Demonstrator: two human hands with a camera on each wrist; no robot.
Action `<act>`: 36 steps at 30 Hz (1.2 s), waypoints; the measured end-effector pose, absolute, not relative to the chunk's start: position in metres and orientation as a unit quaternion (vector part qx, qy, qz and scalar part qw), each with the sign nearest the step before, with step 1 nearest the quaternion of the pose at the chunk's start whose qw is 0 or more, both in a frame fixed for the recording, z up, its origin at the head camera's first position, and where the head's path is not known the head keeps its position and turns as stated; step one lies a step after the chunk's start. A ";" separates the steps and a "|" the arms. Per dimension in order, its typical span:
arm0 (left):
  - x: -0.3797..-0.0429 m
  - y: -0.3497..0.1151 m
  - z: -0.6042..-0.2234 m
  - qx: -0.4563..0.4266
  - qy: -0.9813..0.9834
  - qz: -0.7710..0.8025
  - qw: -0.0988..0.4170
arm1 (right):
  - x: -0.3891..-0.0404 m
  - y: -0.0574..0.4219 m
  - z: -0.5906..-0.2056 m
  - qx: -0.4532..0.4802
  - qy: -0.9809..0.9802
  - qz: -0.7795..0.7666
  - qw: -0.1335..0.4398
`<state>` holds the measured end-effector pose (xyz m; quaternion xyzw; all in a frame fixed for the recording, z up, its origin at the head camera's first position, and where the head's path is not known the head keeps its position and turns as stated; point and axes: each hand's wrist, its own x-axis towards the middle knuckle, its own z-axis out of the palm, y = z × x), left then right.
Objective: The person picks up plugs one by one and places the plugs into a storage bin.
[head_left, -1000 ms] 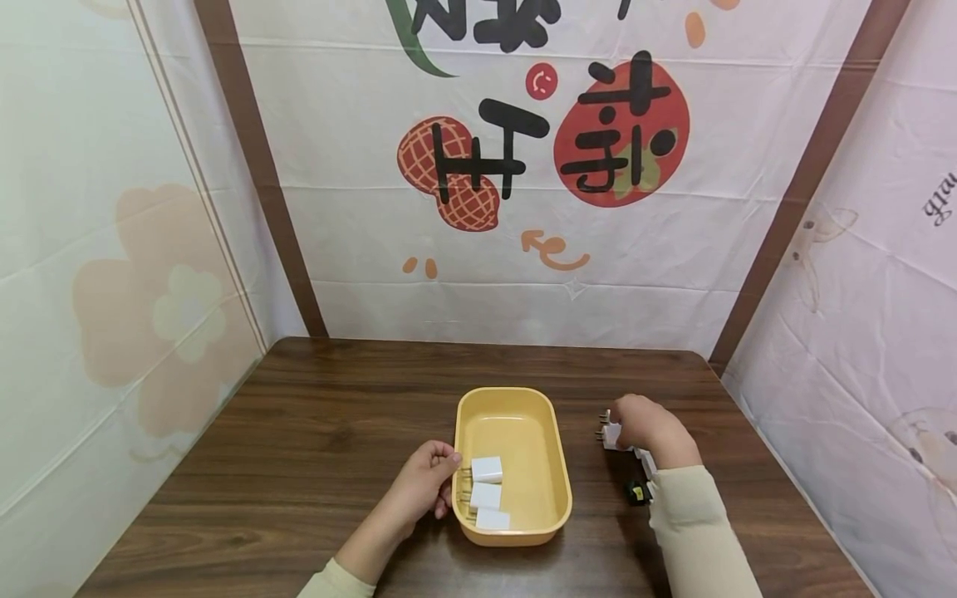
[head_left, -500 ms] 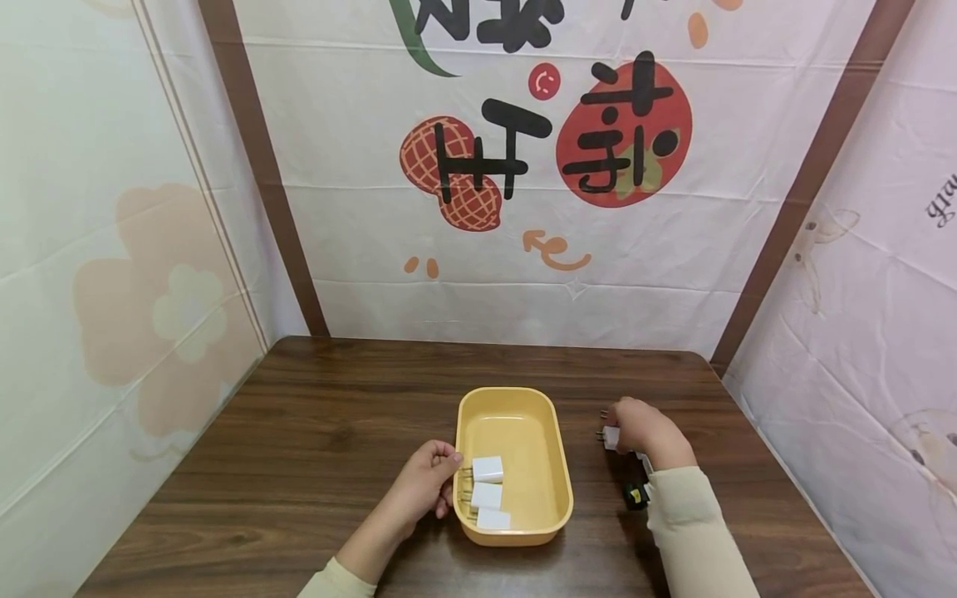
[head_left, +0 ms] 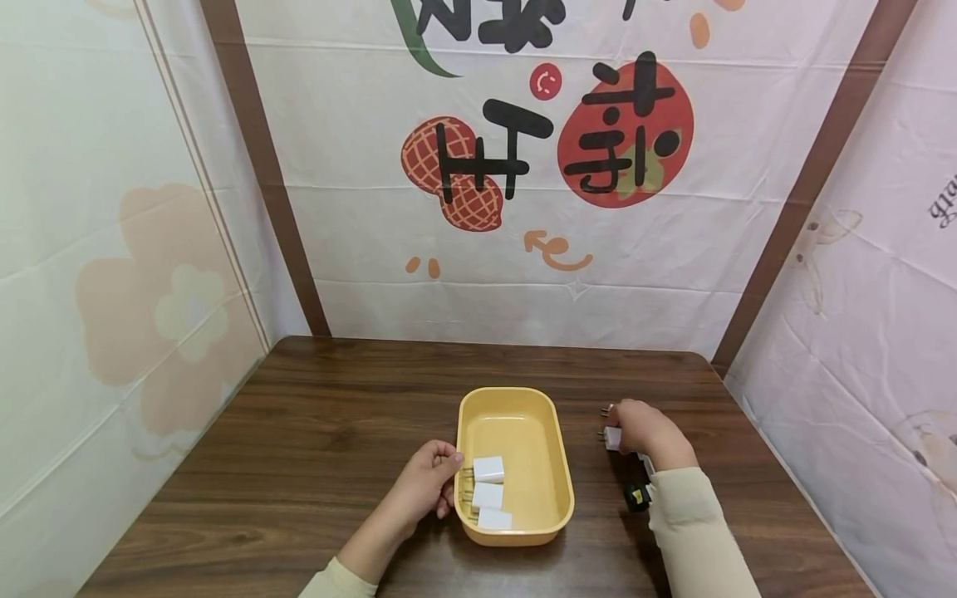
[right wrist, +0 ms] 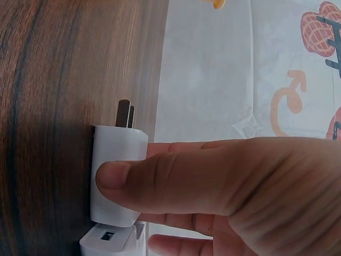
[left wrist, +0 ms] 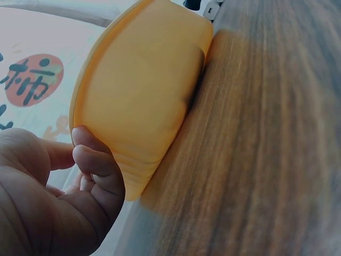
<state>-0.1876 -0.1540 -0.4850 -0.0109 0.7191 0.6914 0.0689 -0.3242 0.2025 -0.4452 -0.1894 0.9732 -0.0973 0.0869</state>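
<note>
My left hand (head_left: 422, 482) pinches the left rim of a yellow plastic tray (head_left: 516, 432). From the left wrist camera, that hand's thumb and fingers meet at the edge of the tray wall (left wrist: 144, 80). Three white plug chargers (head_left: 488, 470) lie in the tray along its left side, prongs toward the left wall. To the right of the tray, my right hand (head_left: 649, 428) grips a white two-prong charger (right wrist: 114, 149), thumb across its face and fingers behind. Another white charger block (right wrist: 106, 237) with a port adjoins it in the right wrist view.
Near my right forearm lies a small black item with a yellow label (head_left: 637, 497), partly hidden by the sleeve (head_left: 676, 498). Dark wood-grain tabletop (head_left: 359, 390) surrounds the tray. Printed white sheets (head_left: 374, 299) hang behind and at both sides.
The right hand has shifted slightly and covers more of the far charger, whose prongs still show. The left hand and tray hold their place.
</note>
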 end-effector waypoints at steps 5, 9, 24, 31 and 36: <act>-0.187 -0.155 -0.485 -0.006 0.720 0.690 0.071 | -0.325 0.203 -0.446 -0.182 0.974 -0.097 0.095; -0.187 -0.155 -0.485 -0.005 0.720 0.690 0.071 | -0.324 0.204 -0.445 -0.178 0.974 -0.099 0.097; -0.188 -0.155 -0.485 -0.011 0.723 0.688 0.069 | -0.320 0.200 -0.437 -0.192 0.971 -0.119 0.083; -0.187 -0.155 -0.486 -0.013 0.722 0.688 0.070 | -0.317 0.197 -0.431 -0.207 0.967 -0.125 0.076; -0.189 -0.156 -0.487 -0.013 0.722 0.688 0.071 | -0.315 0.195 -0.427 -0.216 0.967 -0.120 0.057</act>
